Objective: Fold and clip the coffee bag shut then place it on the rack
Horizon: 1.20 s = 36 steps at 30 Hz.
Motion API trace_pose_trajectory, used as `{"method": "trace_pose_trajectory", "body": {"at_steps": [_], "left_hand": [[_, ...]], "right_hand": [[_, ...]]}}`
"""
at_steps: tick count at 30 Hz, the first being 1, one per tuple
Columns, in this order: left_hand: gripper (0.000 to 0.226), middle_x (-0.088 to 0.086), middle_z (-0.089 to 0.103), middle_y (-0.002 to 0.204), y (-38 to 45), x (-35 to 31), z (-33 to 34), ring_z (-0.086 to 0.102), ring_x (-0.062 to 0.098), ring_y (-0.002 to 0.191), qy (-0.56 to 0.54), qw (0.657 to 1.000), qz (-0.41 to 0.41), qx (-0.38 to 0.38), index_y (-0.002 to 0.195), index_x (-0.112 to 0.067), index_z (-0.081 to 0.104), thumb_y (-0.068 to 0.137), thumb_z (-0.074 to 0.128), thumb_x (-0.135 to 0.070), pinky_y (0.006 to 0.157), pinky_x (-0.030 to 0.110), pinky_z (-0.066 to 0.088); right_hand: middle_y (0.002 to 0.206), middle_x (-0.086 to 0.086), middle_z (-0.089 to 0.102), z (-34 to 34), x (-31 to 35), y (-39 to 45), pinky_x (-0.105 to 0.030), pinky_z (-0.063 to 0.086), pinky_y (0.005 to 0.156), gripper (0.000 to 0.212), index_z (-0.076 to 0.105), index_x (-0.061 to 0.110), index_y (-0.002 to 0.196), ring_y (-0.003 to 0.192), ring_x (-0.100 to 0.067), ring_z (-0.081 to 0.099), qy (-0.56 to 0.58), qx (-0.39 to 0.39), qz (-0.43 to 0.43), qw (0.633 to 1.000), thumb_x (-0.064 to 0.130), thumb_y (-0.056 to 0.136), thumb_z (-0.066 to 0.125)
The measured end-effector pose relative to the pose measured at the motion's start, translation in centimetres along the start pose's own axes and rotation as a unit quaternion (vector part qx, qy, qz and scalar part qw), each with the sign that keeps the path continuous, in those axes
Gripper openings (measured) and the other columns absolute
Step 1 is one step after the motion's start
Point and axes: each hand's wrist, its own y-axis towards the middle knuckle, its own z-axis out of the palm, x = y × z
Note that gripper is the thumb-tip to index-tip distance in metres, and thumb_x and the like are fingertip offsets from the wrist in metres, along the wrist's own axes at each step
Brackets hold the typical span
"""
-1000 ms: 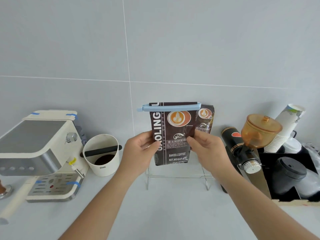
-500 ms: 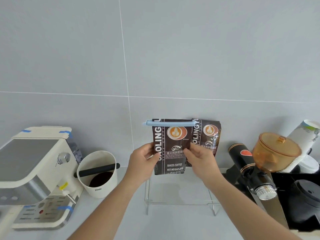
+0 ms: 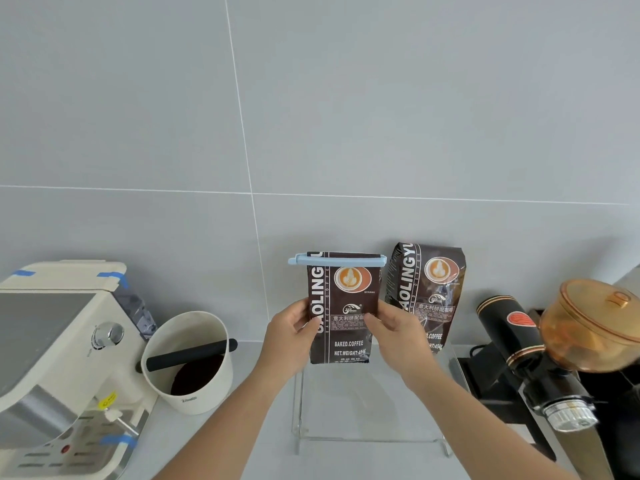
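Against grey wall tiles, both hands, left hand (image 3: 292,332) and right hand (image 3: 398,336), are pinching the clipped coffee bag (image 3: 341,306) upright over the clear rack (image 3: 370,438). Placing looks underway; next, lowering it level beside the second bag (image 3: 427,289).

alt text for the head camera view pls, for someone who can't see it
Two bare hands, left hand and right hand, hold a dark coffee bag, its folded top shut with a pale blue clip, upright at a clear acrylic rack against a grey tiled wall. A second coffee bag stands to its right; an espresso machine and knock box sit left, a grinder right.
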Motion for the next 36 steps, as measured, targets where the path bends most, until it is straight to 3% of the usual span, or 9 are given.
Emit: {"method": "trace_pose_trajectory", "body": {"at_steps": [4, 7, 13, 20, 26, 30, 32, 34, 36], "left_hand": [[0.033, -0.006, 0.073, 0.109, 1.0, 0.2, 0.3, 0.069, 0.001, 0.098, -0.003, 1.0, -0.007, 0.001, 0.118, -0.016, 0.065, 0.09, 0.056, -0.001, 0.089, 0.023, 0.052], [0.036, -0.006, 0.073, 0.109, 1.8, 0.1, 0.3, 0.069, 0.0, 0.099, -0.002, 1.0, -0.008, 0.009, 0.119, -0.017, 0.064, 0.09, 0.055, 0.001, 0.089, 0.022, 0.052], [0.043, -0.005, 0.072, 0.114, 2.6, 0.4, 0.6, 0.067, 0.005, 0.105, -0.006, 1.0, -0.014, 0.019, 0.124, -0.016, 0.061, 0.088, 0.054, 0.006, 0.091, 0.023, 0.051], [0.043, -0.007, 0.071, 0.116, 2.8, 0.1, 0.7, 0.066, 0.003, 0.107, 0.002, 0.999, -0.023, 0.026, 0.124, -0.022, 0.061, 0.09, 0.051, 0.003, 0.091, 0.022, 0.05], [0.041, -0.01, 0.072, 0.11, 2.8, -0.3, 0.5, 0.067, 0.0, 0.102, -0.003, 0.999, -0.042, 0.024, 0.12, -0.023, 0.063, 0.09, 0.051, 0.002, 0.091, 0.023, 0.051], [0.036, -0.015, 0.072, 0.101, 2.5, -1.4, 0.2, 0.069, -0.008, 0.088, -0.003, 0.998, -0.052, 0.039, 0.119, -0.02, 0.064, 0.091, 0.052, 0.0, 0.073, 0.01, 0.052], [0.033, -0.015, 0.073, 0.1, 2.4, -1.9, 0.0, 0.069, -0.009, 0.082, 0.003, 0.997, -0.056, 0.052, 0.116, -0.02, 0.065, 0.092, 0.052, -0.003, 0.065, 0.005, 0.05], [0.031, -0.011, 0.073, 0.104, 2.3, -2.6, -0.4, 0.069, -0.009, 0.079, 0.003, 0.996, -0.059, 0.062, 0.115, -0.021, 0.066, 0.092, 0.052, -0.005, 0.063, 0.004, 0.048], [0.028, -0.01, 0.073, 0.105, 1.8, -3.3, -0.9, 0.067, -0.01, 0.076, -0.005, 0.996, -0.064, 0.061, 0.109, -0.026, 0.068, 0.092, 0.054, -0.009, 0.068, 0.01, 0.05]], "right_hand": [[0.098, 0.017, 0.079, 0.3, -0.3, 1.0, -0.037, 0.058, 0.089, 0.031, 0.072, 0.042, 0.106, 0.093, -0.009, 0.073, 0.008, -0.008, 0.007, 1.0, 0.017, 0.095, 0.057], [0.093, 0.011, 0.08, 0.5, -0.2, 1.8, -0.049, 0.059, 0.087, 0.036, 0.071, 0.05, 0.096, 0.092, -0.025, 0.074, 0.007, -0.016, 0.01, 1.0, 0.017, 0.094, 0.057], [0.093, 0.006, 0.08, 0.5, -0.3, 2.9, -0.055, 0.059, 0.085, 0.041, 0.07, 0.055, 0.092, 0.093, -0.037, 0.071, 0.021, -0.02, 0.02, 0.999, 0.017, 0.095, 0.056], [0.093, 0.016, 0.079, 0.5, -0.3, 3.0, -0.049, 0.059, 0.085, 0.04, 0.071, 0.05, 0.097, 0.093, -0.027, 0.074, 0.034, -0.011, 0.035, 0.999, 0.013, 0.094, 0.057], [0.088, 0.014, 0.08, 0.6, 0.0, 3.0, -0.039, 0.056, 0.068, 0.038, 0.072, 0.049, 0.094, 0.091, -0.032, 0.074, 0.037, -0.022, 0.043, 0.998, 0.014, 0.093, 0.058], [0.09, 0.012, 0.08, 0.2, 0.3, 2.7, -0.049, 0.06, 0.081, 0.04, 0.072, 0.05, 0.092, 0.094, -0.036, 0.07, 0.02, -0.012, 0.041, 0.999, 0.013, 0.095, 0.055], [0.088, 0.015, 0.08, -0.1, 0.9, 2.4, -0.035, 0.06, 0.066, 0.041, 0.072, 0.048, 0.095, 0.085, -0.021, 0.075, 0.023, -0.008, 0.038, 0.999, 0.012, 0.096, 0.052], [0.084, 0.015, 0.078, -0.6, 1.3, 2.2, -0.027, 0.053, 0.055, 0.037, 0.074, 0.041, 0.103, 0.064, -0.001, 0.067, 0.016, -0.008, 0.041, 0.999, 0.012, 0.097, 0.051], [0.087, 0.003, 0.08, -1.1, 2.0, 1.6, -0.043, 0.058, 0.059, 0.035, 0.075, 0.04, 0.099, 0.064, -0.016, 0.063, 0.023, -0.009, 0.04, 0.999, 0.015, 0.096, 0.051]]}}
